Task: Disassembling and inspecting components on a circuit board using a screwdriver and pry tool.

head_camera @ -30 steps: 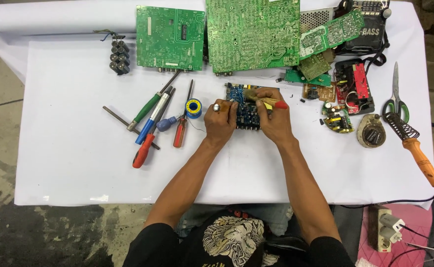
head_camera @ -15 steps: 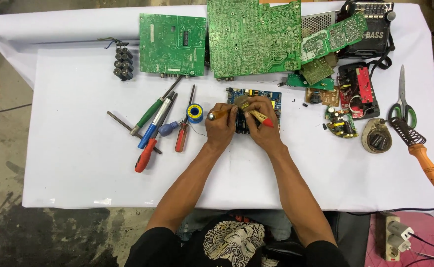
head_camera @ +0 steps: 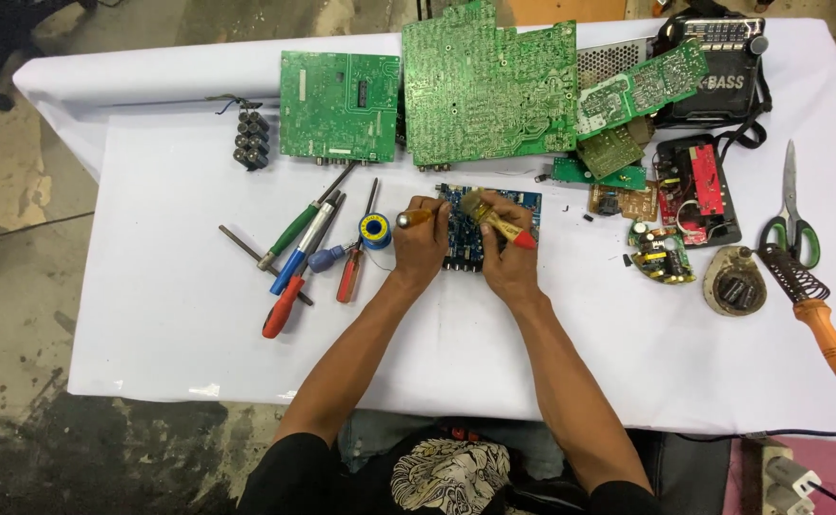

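Observation:
A small blue circuit board (head_camera: pixel 525 202) lies on the white-covered table (head_camera: pixel 151 334) in front of me. My left hand (head_camera: pixel 421 246) rests on the board's left edge and is closed around a tool with an orange handle (head_camera: pixel 410 218). My right hand (head_camera: pixel 506 265) grips a small brush (head_camera: pixel 500 225) with a yellow handle and a red end. The brush lies slantwise over the board, bristles toward the board's upper middle. Both hands cover much of the board.
Left of the hands lie several screwdrivers (head_camera: pixel 296 257) and a solder spool (head_camera: pixel 375 232). Green circuit boards (head_camera: pixel 485 86) and a black radio (head_camera: pixel 723 67) line the far edge. Small boards (head_camera: pixel 694 195), scissors (head_camera: pixel 792 215) and a soldering iron (head_camera: pixel 823 329) lie right.
The brush in my right hand has swung from the board's right edge to lie across its middle. The orange handle in my left hand has come into sight.

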